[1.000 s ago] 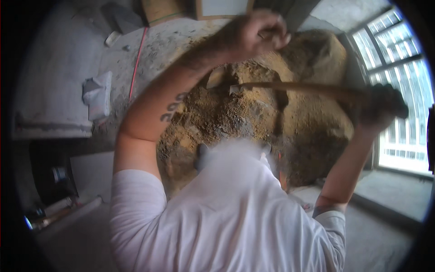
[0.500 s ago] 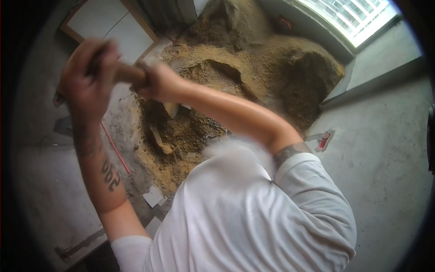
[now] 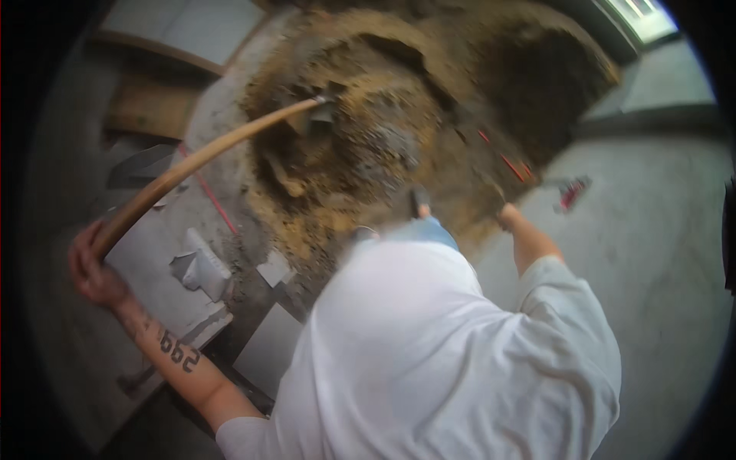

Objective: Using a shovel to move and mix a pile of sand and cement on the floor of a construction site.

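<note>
My left hand (image 3: 96,268) is wrapped round the end of a long-handled tool, at the left. Its curved-looking wooden handle (image 3: 207,153) runs up and right to a metal blade (image 3: 322,113) resting in a heap of sand and mortar (image 3: 376,146). Whether the tool is a hoe or a shovel I cannot make out. My right hand (image 3: 507,218) is off the handle, low at my right side near the heap's edge. Its fingers are blurred and mostly hidden, and a thin shape beside them is unclear.
White boards (image 3: 184,27) lie at the upper left. A thin red rod (image 3: 211,195) lies left of the heap. Broken white tile pieces (image 3: 274,268) and a torn white package (image 3: 205,268) are at the lower left. A grey wall (image 3: 644,230) with a red-lined hole (image 3: 571,193) rises at the right.
Both hands were together on the handle at the upper left. Now my right hand has let go and swung down to the right, while my left has moved lower and farther left.
</note>
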